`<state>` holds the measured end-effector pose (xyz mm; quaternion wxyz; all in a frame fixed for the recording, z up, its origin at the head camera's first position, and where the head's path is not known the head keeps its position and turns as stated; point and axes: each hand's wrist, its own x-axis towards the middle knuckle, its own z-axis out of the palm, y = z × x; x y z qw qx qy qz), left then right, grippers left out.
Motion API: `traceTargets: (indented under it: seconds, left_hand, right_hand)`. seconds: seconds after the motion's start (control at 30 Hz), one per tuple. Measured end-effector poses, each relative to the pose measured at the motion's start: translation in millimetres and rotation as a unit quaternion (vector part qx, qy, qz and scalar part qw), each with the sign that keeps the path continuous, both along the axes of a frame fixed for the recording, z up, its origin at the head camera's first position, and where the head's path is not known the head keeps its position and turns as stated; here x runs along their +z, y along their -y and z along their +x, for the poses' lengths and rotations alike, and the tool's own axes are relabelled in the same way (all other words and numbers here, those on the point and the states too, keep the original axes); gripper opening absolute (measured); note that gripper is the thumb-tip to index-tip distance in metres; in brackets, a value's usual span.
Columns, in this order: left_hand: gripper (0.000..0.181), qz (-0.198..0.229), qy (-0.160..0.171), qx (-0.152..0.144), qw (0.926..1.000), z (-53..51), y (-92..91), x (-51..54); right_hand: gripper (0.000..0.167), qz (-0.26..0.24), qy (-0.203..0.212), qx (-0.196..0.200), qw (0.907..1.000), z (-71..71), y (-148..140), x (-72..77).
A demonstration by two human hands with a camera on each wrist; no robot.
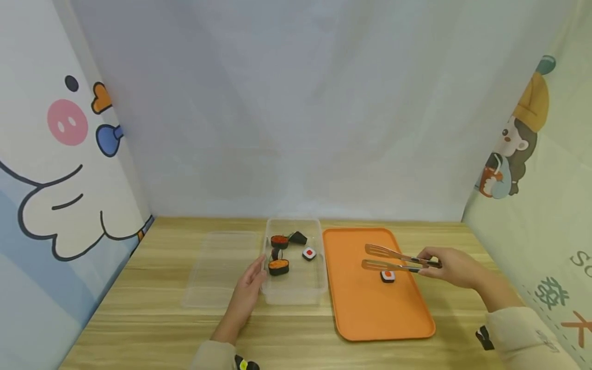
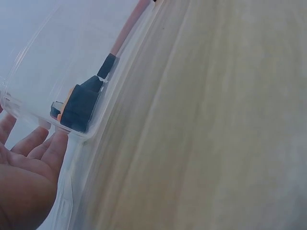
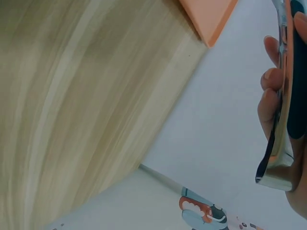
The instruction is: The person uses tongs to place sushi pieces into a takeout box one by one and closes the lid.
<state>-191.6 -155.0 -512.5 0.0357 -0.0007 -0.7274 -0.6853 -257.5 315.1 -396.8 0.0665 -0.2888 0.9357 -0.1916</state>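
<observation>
My right hand point(image 1: 450, 266) grips metal tongs point(image 1: 393, 259) with dark handles. The two spread arms of the tongs are over the orange tray point(image 1: 374, 316), close to a sushi roll point(image 1: 387, 276) with a red centre. In the right wrist view, curled fingers point(image 3: 271, 79) wrap the handle. My left hand point(image 1: 247, 290) touches the left side of a clear plastic box point(image 1: 296, 293) with its fairly straight fingertips. Inside the box lie an orange-topped sushi point(image 1: 278, 266), a red-topped sushi point(image 1: 279, 241), a black triangular piece point(image 1: 298, 238), a roll point(image 1: 309, 253) and a partly hidden dark piece point(image 1: 276, 254).
A flat clear lid point(image 1: 213, 272) lies left of the box on the wood-grain table point(image 1: 152, 293). The orange tray stands right beside the box. A pale curtain point(image 1: 296, 128) hangs behind the table, with printed cloths at both sides.
</observation>
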Motion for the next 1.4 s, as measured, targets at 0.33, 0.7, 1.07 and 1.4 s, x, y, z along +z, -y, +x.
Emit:
traceTargets:
  seconds: [0.33, 0.7, 1.07, 1.4]
  left_hand:
    - [0.048, 0.000, -0.008, -0.002, 1.0000, -0.1, 0.8, 3.5]
    - [0.048, -0.004, -0.002, 0.003, 1.0000, -0.2, -0.2, -0.2]
    - [0.049, 0.001, -0.004, -0.004, 1.0000, 0.5, -0.1, 3.9]
    - [0.048, -0.002, -0.004, -0.003, 1.0000, -0.3, 0.2, 0.1]
  right_hand:
    - [0.027, -0.003, 0.021, -0.003, 0.9998, 9.2, -29, -16.2]
    - [0.019, -0.008, 0.030, -0.001, 0.9995, 9.9, -41, -30.3]
    - [0.016, -0.026, 0.035, -0.008, 0.9990, 10.4, -36, -31.8]
    - [0.017, -0.051, -0.006, 0.010, 0.9986, 3.4, -13, -18.9]
